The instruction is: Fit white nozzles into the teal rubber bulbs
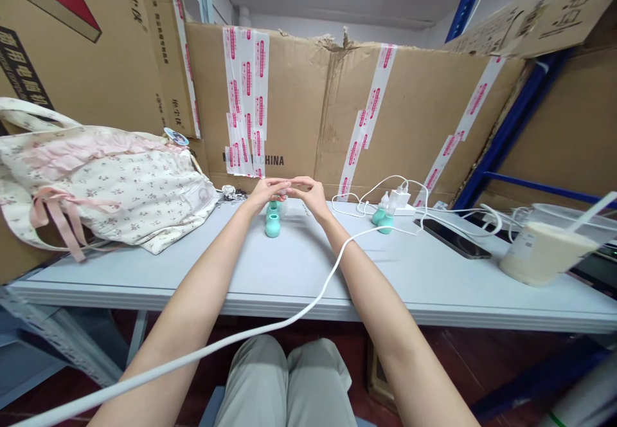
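1. Tipping risk: The front teal bulb (272,226) stood on the counter (299,272), mouth up, with further teal bulbs (273,206) lined up behind it, below the left hand (267,193). A dropped wrist could have toppled the row; the rounded shapes would probably have rolled.
2. Snag risk: The white cable (193,355) crossed in front of both forearms. A sudden arm movement could have caught it and disturbed the white adapter (401,198) or the nozzle-topped bulbs (384,219) nearby.
3. Hands: The left hand and right hand (312,193) were arched, fingers partly bent, fingertips meeting or nearly so. Whether they pinched a small part could not be determined.
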A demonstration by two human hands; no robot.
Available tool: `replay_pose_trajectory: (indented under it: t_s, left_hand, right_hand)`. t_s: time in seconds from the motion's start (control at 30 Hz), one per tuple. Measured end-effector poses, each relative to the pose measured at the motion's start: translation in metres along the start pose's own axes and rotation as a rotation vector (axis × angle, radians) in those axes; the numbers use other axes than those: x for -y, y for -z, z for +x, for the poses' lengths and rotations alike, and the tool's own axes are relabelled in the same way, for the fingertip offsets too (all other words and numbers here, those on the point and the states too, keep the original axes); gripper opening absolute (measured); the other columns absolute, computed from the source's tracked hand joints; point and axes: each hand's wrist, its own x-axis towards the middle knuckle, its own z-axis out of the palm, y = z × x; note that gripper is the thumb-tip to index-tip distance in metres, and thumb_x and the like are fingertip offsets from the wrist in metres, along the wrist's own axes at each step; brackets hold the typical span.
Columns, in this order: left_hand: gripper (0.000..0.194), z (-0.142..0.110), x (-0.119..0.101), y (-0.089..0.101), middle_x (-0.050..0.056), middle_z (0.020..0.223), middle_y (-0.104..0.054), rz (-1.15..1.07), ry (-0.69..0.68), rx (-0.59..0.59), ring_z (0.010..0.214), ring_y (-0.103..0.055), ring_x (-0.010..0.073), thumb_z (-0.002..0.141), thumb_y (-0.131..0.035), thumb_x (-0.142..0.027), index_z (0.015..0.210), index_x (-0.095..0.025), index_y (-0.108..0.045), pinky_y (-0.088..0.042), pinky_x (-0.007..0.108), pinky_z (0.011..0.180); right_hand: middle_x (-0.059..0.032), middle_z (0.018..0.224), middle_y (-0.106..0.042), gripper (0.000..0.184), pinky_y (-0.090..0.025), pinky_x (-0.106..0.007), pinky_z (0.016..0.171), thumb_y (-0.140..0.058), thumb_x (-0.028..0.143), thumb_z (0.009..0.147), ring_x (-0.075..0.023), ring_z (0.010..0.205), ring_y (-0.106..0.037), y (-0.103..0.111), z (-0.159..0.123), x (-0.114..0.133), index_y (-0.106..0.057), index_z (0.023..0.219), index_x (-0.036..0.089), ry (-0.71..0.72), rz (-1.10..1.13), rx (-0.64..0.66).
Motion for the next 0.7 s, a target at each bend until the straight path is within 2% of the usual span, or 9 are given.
replay_pose_trajectory:
  t_s: [0.17,0.27,0.4,0.6,0.7]
  left_hand:
    - [0.046,0.0001,0.0018,0.0005,0.003,0.067,-0.062,-0.028,-0.014,0.052,0.054,-0.054,0.0073,0.065,-0.073,-0.044,0.096,-0.011,-0.07,-0.044,0.021,0.054]
    - [0.04,-0.0007,0.0001,0.0002,0.002,0.062,-0.06,-0.065,-0.024,0.065,0.053,-0.053,0.0074,0.064,-0.073,-0.042,0.088,-0.01,-0.07,-0.043,0.021,0.054]
    - [0.034,-0.0019,-0.0023,-0.0006,0.002,0.06,-0.059,-0.071,-0.034,0.077,0.053,-0.053,0.008,0.065,-0.072,-0.039,0.079,-0.008,-0.068,-0.042,0.021,0.053]
    - [0.03,-0.0024,-0.0022,0.0002,0.001,0.054,-0.057,-0.018,-0.052,0.071,0.048,-0.049,0.007,0.067,-0.069,-0.039,0.069,-0.009,-0.065,-0.04,0.022,0.052]
    - [0.032,-0.0011,-0.0003,0.0012,0.001,0.055,-0.057,-0.026,-0.043,0.073,0.049,-0.049,0.0067,0.066,-0.07,-0.04,0.072,-0.009,-0.065,-0.039,0.022,0.052]
  right_hand:
    - [-0.0025,0.083,-0.069,0.015,-0.045,-0.027,0.074,-0.071,0.028,0.066,-0.0147,0.077,-0.058,-0.0051,-0.0017,-0.0007,-0.073,0.078,0.019,0.055,0.032,-0.061]
    - [-0.0021,0.082,-0.069,0.018,-0.046,-0.027,0.075,-0.07,0.028,0.067,-0.0143,0.076,-0.058,-0.0051,-0.0022,0.004,-0.074,0.082,0.019,0.087,0.008,-0.061]
    - [-0.0018,0.085,-0.069,0.026,-0.047,-0.027,0.076,-0.071,0.029,0.066,-0.0147,0.078,-0.059,-0.0029,-0.0017,0.0061,-0.073,0.091,0.021,0.071,0.004,-0.041]
    - [-0.0012,0.085,-0.069,0.022,-0.049,-0.028,0.078,-0.071,0.028,0.066,-0.015,0.079,-0.06,-0.0031,-0.0015,0.0023,-0.074,0.086,0.021,0.03,0.0,0.005]
    - [-0.0017,0.084,-0.07,0.02,-0.049,-0.027,0.076,-0.07,0.026,0.066,-0.0142,0.076,-0.059,-0.0032,-0.002,0.0032,-0.074,0.085,0.02,0.044,0.012,-0.005]
